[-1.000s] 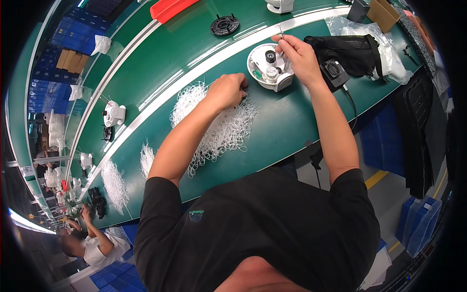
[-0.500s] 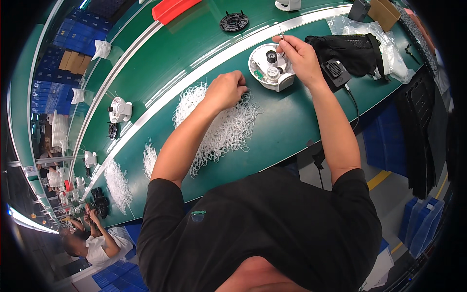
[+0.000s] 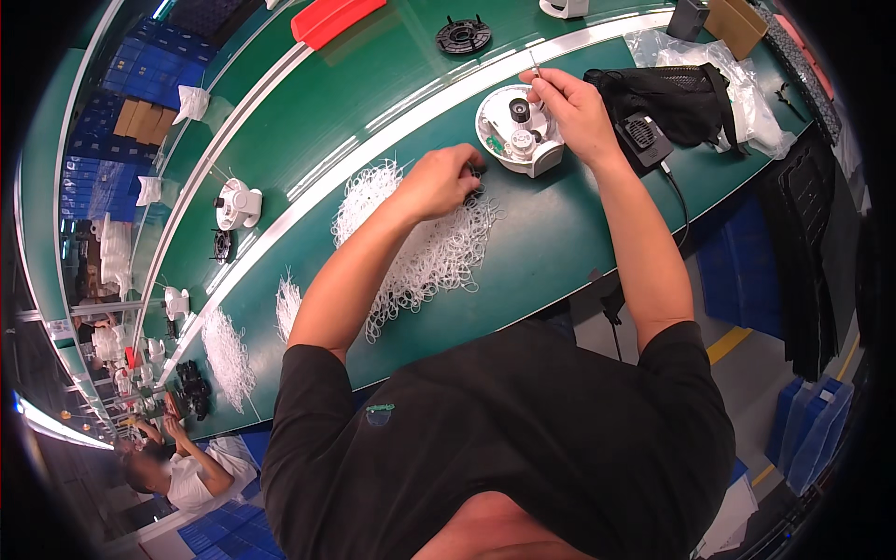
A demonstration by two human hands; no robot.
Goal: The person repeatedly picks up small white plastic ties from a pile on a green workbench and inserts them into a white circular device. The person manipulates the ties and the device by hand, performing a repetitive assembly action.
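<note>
My left hand (image 3: 441,182) is over the right part of a pile of white looped cords (image 3: 425,257), its fingers curled together. Something small and dark shows at those fingertips, too hidden to name. Between thumb and fingers, my right hand (image 3: 577,110) pinches a thin metal tool (image 3: 536,67) with its tip pointing up and away. Just left of that hand, a round white device housing (image 3: 532,164) sits open on the green table (image 3: 532,252). Inside it are a black lens-like cylinder (image 3: 520,110), a white round part and a bit of green circuit board.
Beyond a pale rail, a green belt carries a black disc (image 3: 463,36), a white unit (image 3: 239,204) and a red tray (image 3: 336,21). Right of the housing lie a black mesh bag (image 3: 667,103) and a black corded box (image 3: 644,138). A co-worker (image 3: 191,476) sits at far left.
My left hand has shifted slightly right, toward the housing. The black disc and the white units on the belt have moved to the right. My right hand has barely moved.
</note>
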